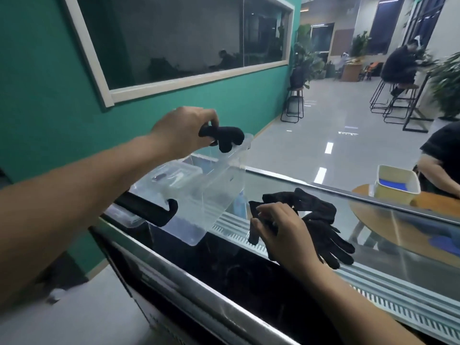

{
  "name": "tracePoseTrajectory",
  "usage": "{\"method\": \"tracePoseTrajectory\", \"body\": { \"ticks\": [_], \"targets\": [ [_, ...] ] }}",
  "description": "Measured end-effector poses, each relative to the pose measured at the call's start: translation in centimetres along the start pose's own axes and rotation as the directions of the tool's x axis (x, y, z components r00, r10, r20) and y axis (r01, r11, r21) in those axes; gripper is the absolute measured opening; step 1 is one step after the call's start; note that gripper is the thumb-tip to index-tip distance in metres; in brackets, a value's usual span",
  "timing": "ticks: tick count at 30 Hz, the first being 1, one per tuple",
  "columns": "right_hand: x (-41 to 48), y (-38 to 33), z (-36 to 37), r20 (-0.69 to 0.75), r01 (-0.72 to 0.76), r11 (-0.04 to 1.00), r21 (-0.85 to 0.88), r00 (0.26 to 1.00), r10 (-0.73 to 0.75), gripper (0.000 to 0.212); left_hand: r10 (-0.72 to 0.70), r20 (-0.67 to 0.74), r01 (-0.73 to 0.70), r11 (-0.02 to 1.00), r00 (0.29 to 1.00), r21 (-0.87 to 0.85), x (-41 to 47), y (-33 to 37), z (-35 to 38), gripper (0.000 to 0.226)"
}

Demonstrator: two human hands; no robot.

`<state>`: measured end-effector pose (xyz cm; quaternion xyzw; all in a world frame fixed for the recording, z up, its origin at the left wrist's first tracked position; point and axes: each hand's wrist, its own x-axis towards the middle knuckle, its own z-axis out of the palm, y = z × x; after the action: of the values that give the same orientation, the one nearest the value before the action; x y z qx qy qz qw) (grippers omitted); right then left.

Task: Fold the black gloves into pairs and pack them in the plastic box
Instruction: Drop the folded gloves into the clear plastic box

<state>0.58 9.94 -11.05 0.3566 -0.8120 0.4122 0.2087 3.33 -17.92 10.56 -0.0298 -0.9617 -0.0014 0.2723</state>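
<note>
While our left hand (184,132) pinched a folded glove bundle (227,138) above the plastic box (211,192), our right hand (283,230) gripped loose gloves (321,217) on the glass counter (398,235); we judged the bundle best lowered well inside before release.

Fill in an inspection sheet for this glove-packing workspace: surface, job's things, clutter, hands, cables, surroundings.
Surface: glass counter with a metal edge.
Job's things: clear box stands open on the counter; folded pair is held above it; loose gloves are piled to the right of the box.
Clutter: black handle beside the box; cream tub on a round table beyond the counter.
Hands: left hand grips the folded pair; right hand pinches a glove at the edge of the pile.
Cables: nothing seen.
Surroundings: green wall with a window; stools; plants; a person seated far off.
</note>
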Motion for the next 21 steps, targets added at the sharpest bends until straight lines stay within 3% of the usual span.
{"method": "tracePoseTrajectory", "body": {
  "ticks": [7,13,16,21],
  "targets": [
    [-0.8,1.8,0.6,0.021,-0.063,0.998,0.025,0.998,0.062,0.017,-0.114,0.327,0.062,0.984,0.938,0.167,4.1,-4.2,6.2,0.018],
    [-0.8,2.1,0.9,0.027,-0.060,0.998,0.031,0.998,0.059,0.011,-0.084,0.549,-0.007,0.987,0.831,0.160,6.3,-4.9,9.4,0.024],
    [-0.9,2.0,0.8,0.027,-0.046,0.999,0.018,0.999,0.046,0.010,-0.075,0.580,-0.004,0.991,0.811,0.134,6.7,-4.6,9.9,0.034],
    [-0.9,1.9,0.8,0.020,-0.036,0.999,0.006,0.999,0.036,0.009,-0.078,0.497,0.056,0.997,0.864,0.060,6.8,-3.9,8.2,0.027]
  ]
}}
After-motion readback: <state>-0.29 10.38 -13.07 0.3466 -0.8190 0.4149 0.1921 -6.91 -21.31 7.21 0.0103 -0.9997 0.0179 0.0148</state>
